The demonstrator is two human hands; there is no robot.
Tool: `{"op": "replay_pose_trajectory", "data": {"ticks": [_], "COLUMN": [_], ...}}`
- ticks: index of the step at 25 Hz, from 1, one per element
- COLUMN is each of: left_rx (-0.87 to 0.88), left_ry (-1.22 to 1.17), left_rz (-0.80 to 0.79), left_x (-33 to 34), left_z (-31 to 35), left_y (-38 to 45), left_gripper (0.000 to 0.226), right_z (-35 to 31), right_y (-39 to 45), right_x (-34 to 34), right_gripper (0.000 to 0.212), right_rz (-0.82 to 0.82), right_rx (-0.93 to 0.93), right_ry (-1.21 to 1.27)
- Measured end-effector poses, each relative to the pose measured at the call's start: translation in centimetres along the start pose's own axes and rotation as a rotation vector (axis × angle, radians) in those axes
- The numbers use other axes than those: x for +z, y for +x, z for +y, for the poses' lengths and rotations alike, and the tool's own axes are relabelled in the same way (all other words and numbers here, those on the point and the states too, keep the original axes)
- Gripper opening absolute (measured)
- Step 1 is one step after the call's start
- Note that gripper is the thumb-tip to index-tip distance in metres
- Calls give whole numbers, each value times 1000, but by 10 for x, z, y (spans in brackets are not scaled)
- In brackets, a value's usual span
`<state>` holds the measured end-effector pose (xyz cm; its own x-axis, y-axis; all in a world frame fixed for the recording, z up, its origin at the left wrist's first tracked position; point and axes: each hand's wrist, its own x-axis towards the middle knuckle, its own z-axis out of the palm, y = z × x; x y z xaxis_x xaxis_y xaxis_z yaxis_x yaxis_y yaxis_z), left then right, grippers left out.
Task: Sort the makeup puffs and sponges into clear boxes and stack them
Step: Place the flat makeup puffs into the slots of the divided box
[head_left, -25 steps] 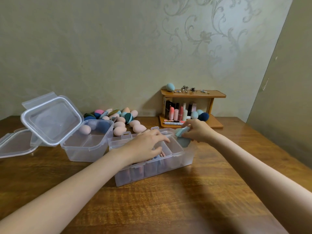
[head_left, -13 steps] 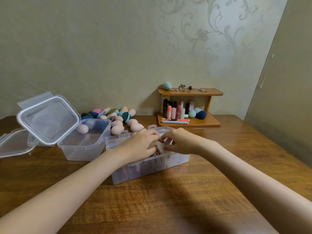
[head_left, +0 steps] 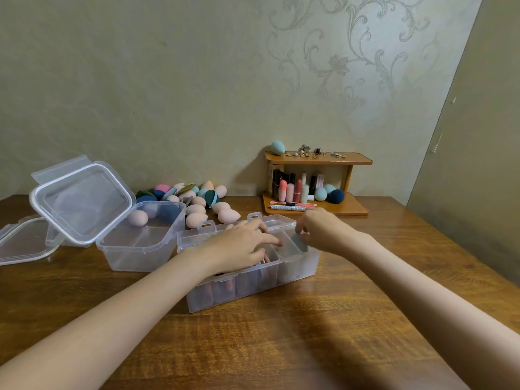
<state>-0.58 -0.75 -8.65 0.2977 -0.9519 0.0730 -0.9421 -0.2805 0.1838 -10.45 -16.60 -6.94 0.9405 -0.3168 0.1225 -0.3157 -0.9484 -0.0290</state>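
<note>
On the wooden table [head_left: 281,342] a clear divided box [head_left: 253,285] sits near the middle, its compartments holding pinkish puffs that show through the near wall. The left hand [head_left: 239,246] lies over the middle of this box with its fingers extended and lightly spread, resting on the contents and gripping nothing visible. The right hand [head_left: 320,232] hovers over the box's right end, its fingers curled down and pinching a pale blue puff [head_left: 299,242] that stands in the rightmost compartment. To the left, a second clear box [head_left: 140,243] stands open with its hinged lid [head_left: 81,201] tilted back; one pink sponge [head_left: 138,218] lies inside it. A separate clear lid [head_left: 22,243] lies flat at the far left. Behind the boxes, a pile of sponges and puffs [head_left: 197,201] in pink, teal and navy rests near the wall. Far right of that stands a small wooden shelf [head_left: 318,187] with cosmetics.
</note>
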Motion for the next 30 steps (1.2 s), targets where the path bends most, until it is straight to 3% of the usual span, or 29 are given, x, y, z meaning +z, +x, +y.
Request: {"op": "replay_pose_trajectory", "data": {"ticks": [4, 9, 13, 15, 18, 20, 24, 30], "left_rx": [1, 17, 17, 4, -14, -2, -21, -140], "left_ry": [-2, -55, -31, -22, 10, 9, -283, -219], "left_rz": [18, 76, 45, 44, 73, 94, 158, 205], "left_x": [1, 6, 3, 3, 6, 7, 1, -23], "left_z": [4, 1, 2, 3, 5, 5, 0, -48], "left_y": [-1, -4, -3, -3, -3, -3, -4, -16], "left_gripper": [37, 33, 33, 32, 30, 29, 33, 25], "right_z": [-4, -9, -13, -23, -39, -39, -29, -33], "right_y": [-2, -7, -10, -13, -18, -20, -8, 66], "right_x": [14, 10, -19, -22, 5, 15, 8, -14], "right_gripper": [20, 15, 20, 22, 11, 17, 25, 21], "right_rz": [84, 51, 428, 352, 154, 84, -48, 61], "right_rx": [26, -21, 42, 38, 3, -16, 4, -32], "right_ry": [-27, 79, 350, 408, 231, 179, 290, 325]}}
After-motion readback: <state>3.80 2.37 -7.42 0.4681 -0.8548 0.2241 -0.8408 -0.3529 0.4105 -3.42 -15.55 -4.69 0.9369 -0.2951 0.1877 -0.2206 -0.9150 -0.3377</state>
